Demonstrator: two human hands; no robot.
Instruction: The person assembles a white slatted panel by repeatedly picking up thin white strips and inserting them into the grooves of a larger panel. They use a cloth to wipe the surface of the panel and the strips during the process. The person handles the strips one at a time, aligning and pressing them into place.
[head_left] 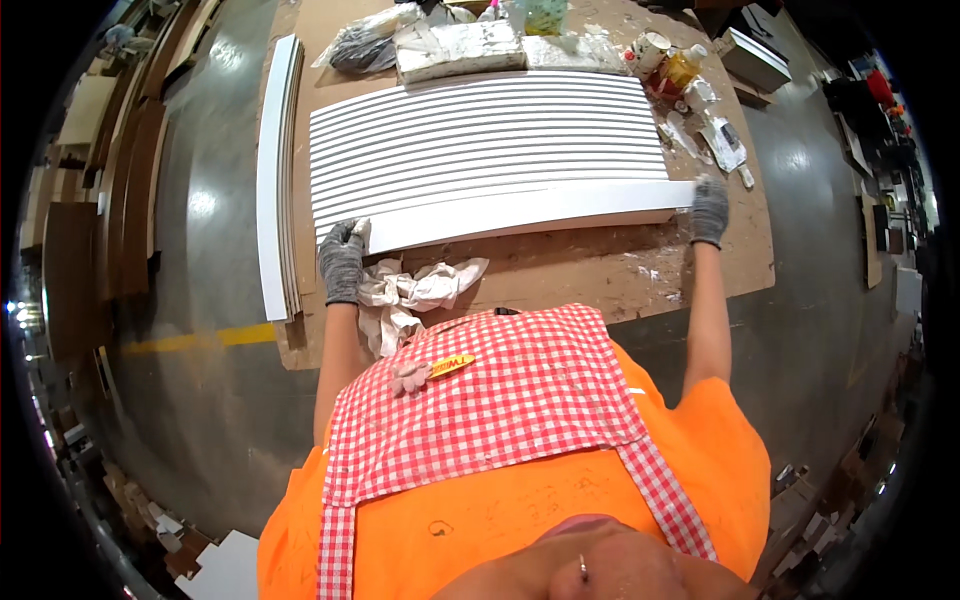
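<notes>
A long white strip of board (530,208) spans the front of a row of white strips (490,135) lined up side by side on the worktable. My left hand (343,262), in a grey knit glove, grips the strip's left end with the thumb on top. At the other end, my right hand (710,208), gloved the same way, closes around the strip's right tip; its fingertips are partly hidden. A crumpled white cloth (425,285) lies just to the right of my left hand.
More long white boards (277,180) are stacked along the worktable's (590,270) left side. Plaster-smeared white blocks (460,50), a plastic bag (370,40), a bottle of amber liquid (680,68) and a stained cup (652,48) line the far edge. Brown panels (130,200) stand across the aisle.
</notes>
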